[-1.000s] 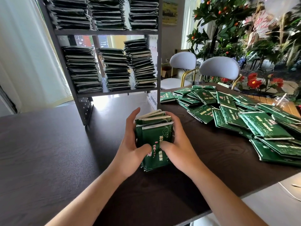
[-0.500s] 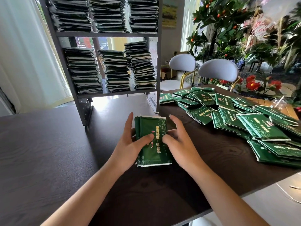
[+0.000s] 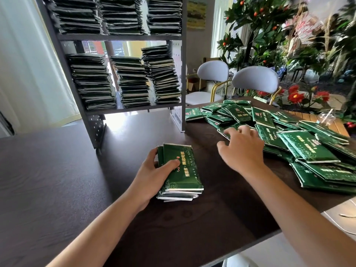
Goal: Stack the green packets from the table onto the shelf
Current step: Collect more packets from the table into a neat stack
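A small stack of green packets lies flat on the dark table in front of me. My left hand holds this stack, thumb on top and fingers round its left side. My right hand hovers open, fingers spread, over the near edge of a loose pile of green packets on the right of the table. The grey shelf stands at the back, and three tall stacks of packets fill its lower level.
More packet stacks fill the shelf's upper level. Two white chairs stand behind the table, with plants and red flowers beyond. A clear plastic cup stands at the far right. The table's near edge runs diagonally at the lower right.
The stack was laid flat from upright between both hands. My right hand has let go of it and moved right to the loose pile. My left hand stays on the stack.
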A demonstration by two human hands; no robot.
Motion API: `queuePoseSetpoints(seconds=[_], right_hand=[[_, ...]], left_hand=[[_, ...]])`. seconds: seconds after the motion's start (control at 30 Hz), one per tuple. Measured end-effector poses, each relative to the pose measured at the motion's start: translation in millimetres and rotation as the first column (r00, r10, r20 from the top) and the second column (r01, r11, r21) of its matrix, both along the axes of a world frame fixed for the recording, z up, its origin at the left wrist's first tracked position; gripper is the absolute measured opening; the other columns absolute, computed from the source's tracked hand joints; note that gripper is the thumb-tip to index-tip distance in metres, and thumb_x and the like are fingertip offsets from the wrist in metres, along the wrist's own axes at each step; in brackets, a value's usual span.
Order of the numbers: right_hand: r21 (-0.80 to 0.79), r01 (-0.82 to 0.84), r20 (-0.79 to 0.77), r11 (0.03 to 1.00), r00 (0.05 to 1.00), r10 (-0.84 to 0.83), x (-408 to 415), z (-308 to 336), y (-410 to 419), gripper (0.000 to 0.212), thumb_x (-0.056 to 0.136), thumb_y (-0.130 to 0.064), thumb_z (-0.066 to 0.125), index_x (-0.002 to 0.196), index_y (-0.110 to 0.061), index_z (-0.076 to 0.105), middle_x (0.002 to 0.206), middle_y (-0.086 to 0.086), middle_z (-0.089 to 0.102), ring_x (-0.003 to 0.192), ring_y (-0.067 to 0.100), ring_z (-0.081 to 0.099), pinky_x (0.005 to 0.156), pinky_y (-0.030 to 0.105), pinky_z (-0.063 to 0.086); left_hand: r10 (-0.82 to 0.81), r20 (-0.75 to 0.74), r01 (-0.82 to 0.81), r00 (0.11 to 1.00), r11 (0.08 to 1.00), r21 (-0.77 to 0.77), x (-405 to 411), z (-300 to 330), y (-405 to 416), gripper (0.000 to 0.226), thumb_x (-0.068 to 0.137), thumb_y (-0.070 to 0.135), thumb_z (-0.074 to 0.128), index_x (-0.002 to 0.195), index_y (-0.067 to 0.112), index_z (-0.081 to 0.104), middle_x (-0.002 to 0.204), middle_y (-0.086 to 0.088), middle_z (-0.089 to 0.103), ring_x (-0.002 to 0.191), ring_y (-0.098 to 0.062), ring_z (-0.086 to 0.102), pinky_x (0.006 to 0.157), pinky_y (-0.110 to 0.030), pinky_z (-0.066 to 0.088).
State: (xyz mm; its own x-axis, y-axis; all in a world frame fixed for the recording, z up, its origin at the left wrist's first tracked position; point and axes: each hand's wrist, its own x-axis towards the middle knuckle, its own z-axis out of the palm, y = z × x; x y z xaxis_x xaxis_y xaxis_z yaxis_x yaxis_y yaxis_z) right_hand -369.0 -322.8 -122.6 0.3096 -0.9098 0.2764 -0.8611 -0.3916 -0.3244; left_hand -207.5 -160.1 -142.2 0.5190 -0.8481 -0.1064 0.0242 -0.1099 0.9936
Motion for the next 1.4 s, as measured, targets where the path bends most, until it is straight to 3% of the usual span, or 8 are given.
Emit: queuePoseSetpoints(seconds=[0.1, 0.33, 0.8, 0.97, 1.07, 1.2, 1.3, 1.4], right_hand=[[0.030, 0.101, -0.151, 0.994, 0.984, -0.095, -10.6, -4.7, -34.3, 0.055, 0.093, -0.052, 0.053, 0.142, -0.029, 0.047, 0.162, 0.016, 0.020, 0.151, 0.040, 0.008, 0.116, 0.069, 0.010], [0.233, 0.203, -0.252, 0.951, 0.957, -0.142, -23.1, -7.1, -84.3, 0.076, 0.088, -0.081, 0.034, 0.155, -0.049, 0.022, 0.168, 0.012, -0.007, 0.152, 0.040, -0.016, 0.112, 0.078, -0.002], [0.335, -0.024, -0.356, 0.942, 0.922, 0.151, -11.0, -13.1, -16.4, 0.074, 0.087, -0.084, 0.031, 0.154, -0.055, 0.015, 0.169, 0.008, -0.003, 0.154, 0.039, -0.002, 0.110, 0.081, 0.005], [0.300, -0.236, -0.184, 0.924, 0.936, 0.299, -0.5, -12.8, 30.3, 0.062, 0.096, -0.070, 0.037, 0.154, -0.048, 0.027, 0.169, 0.004, 0.005, 0.155, 0.033, 0.003, 0.113, 0.077, 0.004], [0.188, -0.281, 0.050, 0.941, 0.960, 0.277, -11.4, 0.8, 35.9, 0.052, 0.100, -0.051, 0.046, 0.151, -0.041, 0.038, 0.165, 0.004, 0.024, 0.150, 0.029, 0.024, 0.118, 0.056, 0.026], [-0.070, -0.011, 0.003, 0.997, 1.000, 0.011, -45.8, 10.9, 12.8, 0.042, 0.099, -0.046, 0.044, 0.138, -0.033, 0.055, 0.143, 0.005, 0.052, 0.133, 0.028, 0.042, 0.110, 0.051, 0.031], [0.080, 0.242, -0.249, 0.967, 0.944, -0.216, -77.4, 5.6, -13.1, 0.053, 0.098, -0.060, 0.035, 0.145, -0.039, 0.045, 0.160, 0.011, 0.029, 0.149, 0.037, 0.017, 0.113, 0.074, 0.003], [0.274, 0.355, -0.301, 0.894, 0.914, -0.270, -101.1, -9.2, -21.4, 0.063, 0.095, -0.072, 0.022, 0.150, -0.045, 0.037, 0.167, 0.013, 0.007, 0.152, 0.043, -0.003, 0.106, 0.083, -0.007]], left_hand=[[-0.002, 0.000, 0.002, 1.000, 1.000, -0.003, 0.6, -0.8, 0.1, 0.036, 0.091, 0.023, 0.072, 0.118, 0.038, 0.055, 0.106, -0.007, 0.076, 0.087, -0.025, 0.077, 0.086, -0.045, 0.061], [-0.022, -0.017, 0.021, 1.000, 1.000, -0.022, -0.1, -0.2, 0.4, 0.038, 0.092, 0.022, 0.071, 0.125, 0.033, 0.055, 0.106, -0.008, 0.076, 0.086, -0.025, 0.077, 0.080, -0.040, 0.061], [0.012, 0.012, -0.012, 1.000, 1.000, -0.020, 1.8, -7.3, -2.8, 0.030, 0.091, 0.025, 0.071, 0.118, 0.034, 0.060, 0.105, -0.008, 0.077, 0.088, -0.025, 0.077, 0.088, -0.045, 0.059], [0.017, 0.010, -0.017, 1.000, 1.000, -0.026, 2.2, -8.2, -2.7, 0.030, 0.091, 0.024, 0.071, 0.118, 0.032, 0.061, 0.103, -0.008, 0.077, 0.088, -0.027, 0.077, 0.084, -0.042, 0.059], [0.019, 0.008, -0.018, 1.000, 0.999, -0.037, 2.8, -8.0, -3.5, 0.031, 0.092, 0.022, 0.070, 0.120, 0.031, 0.060, 0.102, -0.008, 0.077, 0.086, -0.026, 0.077, 0.078, -0.038, 0.058], [0.015, 0.021, -0.014, 1.000, 1.000, -0.022, 4.1, -11.8, -4.7, 0.038, 0.091, 0.026, 0.072, 0.126, 0.030, 0.059, 0.107, -0.009, 0.076, 0.090, -0.028, 0.077, 0.088, -0.046, 0.059], [0.016, 0.025, -0.016, 1.000, 1.000, -0.015, 5.2, -12.7, -5.4, 0.039, 0.091, 0.027, 0.072, 0.127, 0.031, 0.059, 0.107, -0.008, 0.077, 0.091, -0.028, 0.076, 0.091, -0.048, 0.058], [0.023, 0.022, -0.023, 1.000, 1.000, -0.006, 4.3, -13.2, -5.9, 0.038, 0.092, 0.027, 0.071, 0.127, 0.031, 0.059, 0.106, -0.008, 0.077, 0.089, -0.028, 0.077, 0.087, -0.044, 0.058]])
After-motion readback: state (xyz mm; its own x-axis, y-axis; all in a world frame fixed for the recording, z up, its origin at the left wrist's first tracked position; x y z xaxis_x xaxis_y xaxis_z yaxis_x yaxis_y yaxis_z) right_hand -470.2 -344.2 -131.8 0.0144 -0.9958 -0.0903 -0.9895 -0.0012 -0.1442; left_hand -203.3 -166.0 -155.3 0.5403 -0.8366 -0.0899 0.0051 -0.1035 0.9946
